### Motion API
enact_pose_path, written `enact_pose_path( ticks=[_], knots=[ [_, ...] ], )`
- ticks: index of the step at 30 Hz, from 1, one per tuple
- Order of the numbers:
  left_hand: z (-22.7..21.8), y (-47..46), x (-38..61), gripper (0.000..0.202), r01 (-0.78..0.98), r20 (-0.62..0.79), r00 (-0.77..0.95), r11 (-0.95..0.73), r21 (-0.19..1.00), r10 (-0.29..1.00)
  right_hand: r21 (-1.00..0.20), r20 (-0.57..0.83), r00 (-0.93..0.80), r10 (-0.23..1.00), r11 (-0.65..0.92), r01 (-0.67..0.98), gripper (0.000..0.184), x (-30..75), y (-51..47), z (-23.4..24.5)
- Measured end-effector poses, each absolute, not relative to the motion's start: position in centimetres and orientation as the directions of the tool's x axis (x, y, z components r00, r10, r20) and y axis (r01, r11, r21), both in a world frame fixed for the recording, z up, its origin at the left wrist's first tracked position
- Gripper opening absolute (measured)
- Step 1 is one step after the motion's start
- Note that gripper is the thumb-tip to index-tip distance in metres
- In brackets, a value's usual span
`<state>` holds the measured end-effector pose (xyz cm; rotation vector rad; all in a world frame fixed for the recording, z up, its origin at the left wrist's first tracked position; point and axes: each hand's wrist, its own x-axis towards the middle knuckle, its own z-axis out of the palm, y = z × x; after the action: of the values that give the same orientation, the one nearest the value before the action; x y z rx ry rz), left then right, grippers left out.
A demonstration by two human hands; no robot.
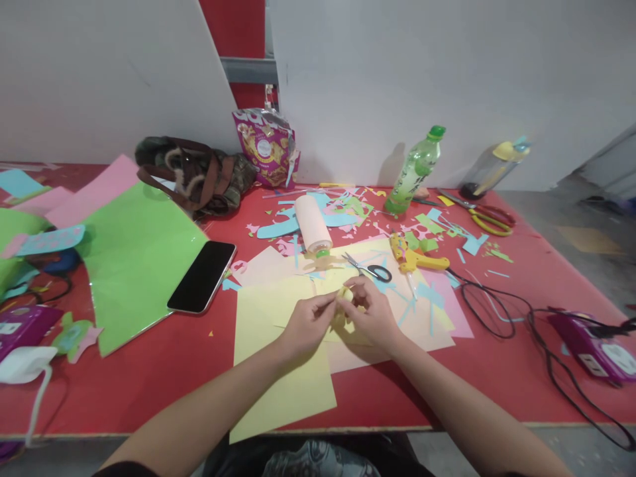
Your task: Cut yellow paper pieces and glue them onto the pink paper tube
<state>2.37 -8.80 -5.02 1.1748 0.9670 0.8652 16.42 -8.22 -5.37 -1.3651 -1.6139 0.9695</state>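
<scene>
small curled yellow paper piece [344, 294] pinched in both hands

left hand [309, 324] and right hand [371, 311] were both closed on it at the fingertips, above paper sheets [263, 311]. two-handed pinch probably kept the curl from springing loose. scissors [365, 267] lay just beyond the right hand, glue gun [427, 262] farther right, likely for easy reach. pale roll [313, 225] lay on its side behind, seemingly parked off the working spot.

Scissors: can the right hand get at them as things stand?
Probably yes: the scissors lie just beyond the right hand, with nothing apparent standing between. That hand is busy with the yellow piece, though, so the left hand would likely need to hold it alone.
</scene>
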Motion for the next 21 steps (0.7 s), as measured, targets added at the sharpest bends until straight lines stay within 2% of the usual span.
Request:
enact_pose_path(
  ticks=[4,12,16,21],
  knots=[
    [-4.93,-8.55,2.37,0.040,-0.105,-0.164,0.385,0.220,0.970,0.908,-0.958,0.045,-0.153,0.987,0.086,0.275,0.027,16.50,-8.06,-5.56],
    [-5.59,-8.04,2.38,0.030,-0.064,-0.244,0.264,0.269,0.961,0.933,-0.919,0.105,0.058,0.993,0.074,0.387,0.017,16.69,-7.91,-5.74],
    [-5.57,-8.11,2.32,0.028,-0.086,-0.254,0.293,0.290,0.953,0.922,-0.895,0.059,0.011,0.998,0.048,0.443,0.016,16.62,-7.98,-5.48],
    [-5.52,-8.03,2.27,0.019,-0.023,-0.269,0.208,0.279,0.960,0.941,-0.873,0.065,0.029,0.997,0.043,0.485,0.016,16.54,-7.90,-5.43]
  ],
)
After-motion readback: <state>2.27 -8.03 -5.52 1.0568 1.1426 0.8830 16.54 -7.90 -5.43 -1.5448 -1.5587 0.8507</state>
